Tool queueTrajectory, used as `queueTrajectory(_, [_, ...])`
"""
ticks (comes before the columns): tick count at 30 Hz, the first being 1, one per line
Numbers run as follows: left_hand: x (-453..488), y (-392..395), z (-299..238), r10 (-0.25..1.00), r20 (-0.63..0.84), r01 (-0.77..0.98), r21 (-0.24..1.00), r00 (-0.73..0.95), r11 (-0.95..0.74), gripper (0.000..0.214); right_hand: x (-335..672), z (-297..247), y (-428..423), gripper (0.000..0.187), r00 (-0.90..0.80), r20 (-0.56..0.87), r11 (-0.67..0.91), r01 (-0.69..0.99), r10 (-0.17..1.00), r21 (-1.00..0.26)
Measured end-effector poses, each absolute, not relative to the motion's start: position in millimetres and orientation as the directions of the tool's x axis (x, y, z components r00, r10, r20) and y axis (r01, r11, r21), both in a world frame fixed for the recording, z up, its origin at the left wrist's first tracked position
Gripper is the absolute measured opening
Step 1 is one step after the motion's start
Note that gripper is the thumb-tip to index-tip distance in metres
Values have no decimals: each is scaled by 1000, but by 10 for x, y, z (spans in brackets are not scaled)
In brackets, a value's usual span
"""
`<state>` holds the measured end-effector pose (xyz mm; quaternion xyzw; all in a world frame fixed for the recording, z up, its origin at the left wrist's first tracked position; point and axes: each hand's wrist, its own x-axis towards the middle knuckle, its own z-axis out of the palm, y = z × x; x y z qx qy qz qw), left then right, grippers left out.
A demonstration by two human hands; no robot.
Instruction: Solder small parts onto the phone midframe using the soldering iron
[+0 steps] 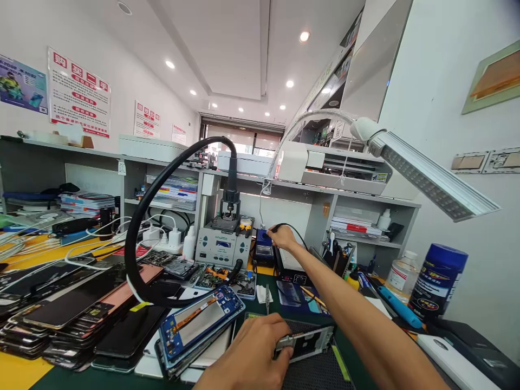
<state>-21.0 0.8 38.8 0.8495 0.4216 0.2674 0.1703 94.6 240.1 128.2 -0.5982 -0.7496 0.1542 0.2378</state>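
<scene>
My left hand is closed around one end of a thin silver phone frame, holding it tilted on edge over a dark perforated mat. A slim metal tool like tweezers stands just beyond my left knuckles; I cannot tell whether the hand touches it. My right hand is stretched far forward to a blue tool stand. Its fingers are closed on a small item with a black cord curving off to the right, and the item itself is mostly hidden.
Left of my hands lie a blue phone frame and stacked phones. A hot-air station with a thick black hose stands behind. A spray can and bottle are right. A lamp hangs above.
</scene>
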Motion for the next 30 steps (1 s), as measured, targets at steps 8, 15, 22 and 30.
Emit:
queueTrajectory(8, [-203, 31, 383, 812, 294, 649, 493, 503, -580, 10, 852, 1177, 2376, 31, -203, 219, 282, 853, 954, -440])
queueTrajectory(15, [-195, 21, 343, 802, 315, 652, 468, 508, -597, 14, 901, 1136, 2105, 34, -276, 49, 263, 826, 960, -498])
queueTrajectory(22, [-202, 15, 345, 798, 317, 642, 476, 513, -601, 17, 1293, 1317, 1361, 31, -497, -203, 317, 766, 844, -559])
queueTrajectory(30, [-212, 1, 335, 804, 310, 642, 487, 507, -593, 20, 2278, 1462, 1118, 29, -328, -174, 243, 892, 929, -382])
